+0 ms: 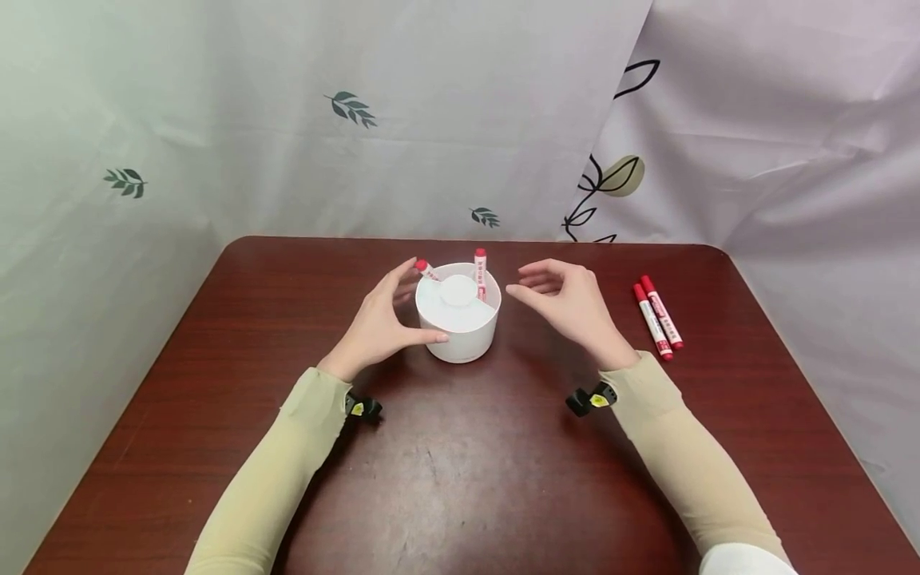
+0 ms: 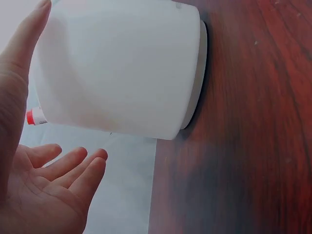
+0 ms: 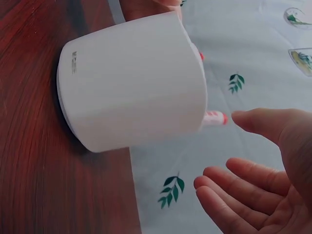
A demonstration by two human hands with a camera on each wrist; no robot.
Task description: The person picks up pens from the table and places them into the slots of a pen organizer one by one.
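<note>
A white round pen holder [image 1: 460, 345] with a raised round middle stands upright on the table. Two red-capped markers stick up out of it: one marker [image 1: 480, 273] at the back right, another marker [image 1: 428, 271] leaning at the back left. My left hand [image 1: 379, 321] is spread about the holder's left side, thumb at the front; whether the thumb touches the wall is hard to tell. In the left wrist view its fingers [image 2: 80, 168] are apart from the holder. To the right of the holder, my right hand [image 1: 573, 310] hovers with relaxed fingers and holds nothing.
Two more red-and-white markers [image 1: 652, 321] lie side by side on the dark red wooden table [image 1: 460, 479], right of my right hand. Pale curtains [image 1: 402, 176] with leaf prints hang behind the table and at both sides.
</note>
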